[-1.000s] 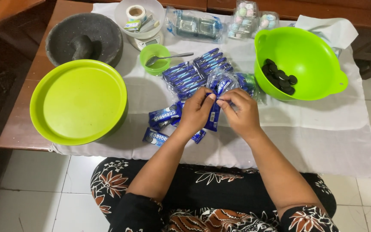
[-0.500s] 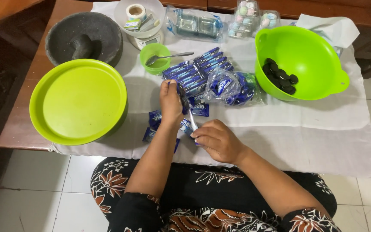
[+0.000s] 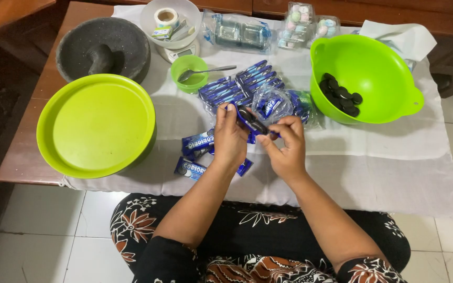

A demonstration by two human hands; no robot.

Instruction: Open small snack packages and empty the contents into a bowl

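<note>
A small blue biscuit packet is held between the 2 hands above the white cloth, just in front of the person. The left hand is closed on the packet's left end, thumb and fingers pinched around it. The right hand is closed on the right end, its fingertips pinched at the wrapper's edge. The hands are set close together, almost touching. The packet is torn open, and dark round biscuits are seen inside it.

Under and just left of the left hand, several flat blue wrappers are scattered on the cloth. Just beyond the hands, a row of unopened blue packets is laid out, and beside it a clear plastic bag with more blue packets is seen.

To the right, dark biscuits are piled in a large green bowl. To the left, a big green plate is set near the table edge. Behind it, a grey stone mortar with its pestle is placed. A small green cup with a metal spoon across it stands between the mortar and the packets.
</note>
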